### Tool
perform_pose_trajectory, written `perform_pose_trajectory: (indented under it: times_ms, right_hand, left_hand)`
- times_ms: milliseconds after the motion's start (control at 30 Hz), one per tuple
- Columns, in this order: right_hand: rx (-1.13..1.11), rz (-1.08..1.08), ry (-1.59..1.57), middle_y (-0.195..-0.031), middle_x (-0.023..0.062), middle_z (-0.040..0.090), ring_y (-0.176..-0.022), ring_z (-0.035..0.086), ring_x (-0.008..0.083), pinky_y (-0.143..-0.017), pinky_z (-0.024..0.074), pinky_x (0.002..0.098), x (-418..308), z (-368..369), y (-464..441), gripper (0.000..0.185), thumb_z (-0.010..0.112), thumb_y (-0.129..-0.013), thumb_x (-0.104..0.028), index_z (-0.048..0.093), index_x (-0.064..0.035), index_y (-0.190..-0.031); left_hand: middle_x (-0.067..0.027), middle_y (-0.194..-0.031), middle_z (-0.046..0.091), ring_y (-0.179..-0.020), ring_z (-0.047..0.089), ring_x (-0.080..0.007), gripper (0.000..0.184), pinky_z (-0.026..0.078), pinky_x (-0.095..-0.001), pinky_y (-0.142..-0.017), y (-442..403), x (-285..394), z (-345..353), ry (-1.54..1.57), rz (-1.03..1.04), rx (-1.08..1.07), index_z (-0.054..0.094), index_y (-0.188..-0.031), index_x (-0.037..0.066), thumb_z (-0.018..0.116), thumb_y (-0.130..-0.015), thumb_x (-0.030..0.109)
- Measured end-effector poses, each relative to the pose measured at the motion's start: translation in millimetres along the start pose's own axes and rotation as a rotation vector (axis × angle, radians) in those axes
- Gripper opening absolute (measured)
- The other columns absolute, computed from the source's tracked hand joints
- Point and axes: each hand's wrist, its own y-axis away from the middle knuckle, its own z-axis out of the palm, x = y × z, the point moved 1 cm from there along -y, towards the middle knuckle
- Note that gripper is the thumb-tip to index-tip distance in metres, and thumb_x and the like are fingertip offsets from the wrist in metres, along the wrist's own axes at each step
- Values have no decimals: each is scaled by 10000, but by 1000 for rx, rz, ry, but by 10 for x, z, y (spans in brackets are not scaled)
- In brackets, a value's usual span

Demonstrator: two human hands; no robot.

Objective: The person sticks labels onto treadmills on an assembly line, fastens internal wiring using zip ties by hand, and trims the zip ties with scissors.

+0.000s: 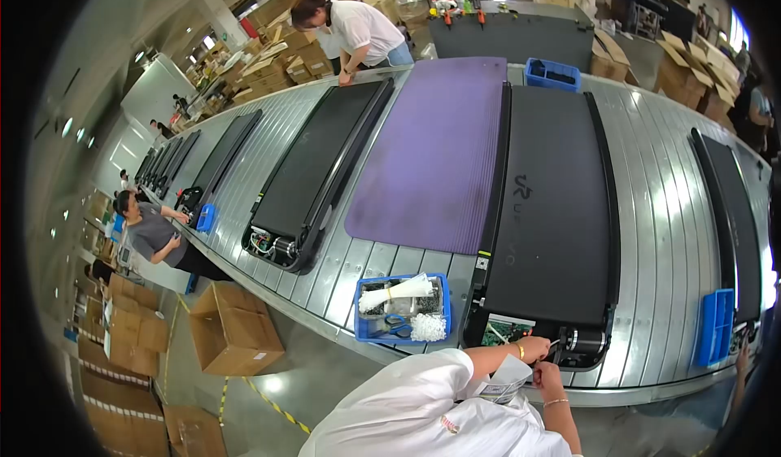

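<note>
A black treadmill (pixel 561 205) lies in front of me on the conveyor, its motor end uncovered towards me. My left hand (pixel 533 349), with a gold bracelet at the wrist, is closed over that open end, beside a green circuit board (pixel 508 332). Just below it, my right hand (pixel 547 374) is closed near the front edge of the motor bay. A thin pale strip shows by the fingers; what either hand grips is too small to name. To the right of the hands sits a silver and black motor (pixel 586 341). A printed white paper (pixel 506 380) hangs by my left forearm.
Left of the treadmill stands a blue bin (pixel 403 308) with white cable ties, scissors and small parts. A purple mat (pixel 435 148) lies beside it. Other treadmills (pixel 321 160) line the metal conveyor (pixel 667 213). Co-workers (pixel 362 30) stand along it. Cardboard boxes (pixel 232 331) occupy the floor.
</note>
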Motion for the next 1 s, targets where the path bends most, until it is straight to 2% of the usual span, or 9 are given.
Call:
perform_pose_trajectory:
  times_ms: [67,300,633,700,733,767,800,867,1000]
  right_hand:
    - [4,-40,-23,-468,22,381,-394,356,148,-384,296,303,-97,7,45,224,515,-748,-115,437,-86,-540]
    - [-70,-1,-172,-486,13,361,-425,361,140,-424,321,296,-221,-167,104,202,512,-743,-97,435,-77,-558]
    - [-212,-144,-20,-506,-19,343,-445,333,114,-431,272,271,-242,-253,257,245,491,-792,-96,438,-105,-553]
    - [-175,-363,265,-538,-7,401,-440,388,137,-429,326,307,-350,-299,249,175,550,-751,-72,486,-91,-589]
    - [-197,-718,565,-612,12,494,-507,495,156,-470,403,310,-164,-471,-119,85,617,-678,-84,537,-84,-649]
    - [-164,-1382,822,-692,21,548,-601,563,167,-533,457,306,-11,-625,-530,128,650,-601,-111,564,-89,-693]
    - [-213,-899,718,-731,19,564,-689,580,162,-592,481,294,-109,-607,-422,63,630,-687,-94,572,-75,-704]
    - [-208,-398,127,-758,17,552,-705,568,165,-653,502,323,-431,-365,74,124,563,-808,-108,554,-59,-694]
    - [-248,-112,-76,-788,34,552,-703,545,122,-686,501,299,-477,-158,220,212,537,-863,-193,588,-61,-706]
  left_hand:
    - [-103,-798,594,-794,585,-304,35,476,-394,-667,-7,-1,-13,-23,21,55,625,-670,67,600,-672,91]
    - [-117,-784,618,-794,611,-315,54,481,-412,-697,-159,66,-47,-22,-386,-53,642,-715,80,591,-698,89]
    - [-151,-794,646,-823,623,-338,109,488,-434,-741,-140,119,62,-194,-456,1,663,-732,84,580,-724,154]
    - [-152,-813,633,-832,613,-343,84,489,-432,-753,-148,103,51,-270,-398,-1,663,-716,83,591,-706,126]
    - [-150,-826,622,-841,605,-343,70,488,-433,-758,-120,146,50,-325,-355,-18,661,-708,81,597,-695,107]
    - [-135,-845,596,-854,585,-331,62,484,-437,-762,-71,365,-105,-334,-311,18,657,-715,74,604,-682,78]
    - [-116,-852,582,-863,573,-313,64,484,-419,-770,-17,394,-77,-361,-338,109,649,-712,78,599,-682,53]
    - [-109,-865,581,-866,581,-307,52,487,-395,-756,170,381,-30,-227,-237,354,635,-733,77,588,-729,58]
    - [-111,-776,617,-706,607,-264,79,484,-341,-617,760,734,-265,18,-464,765,644,-849,56,591,-805,95]
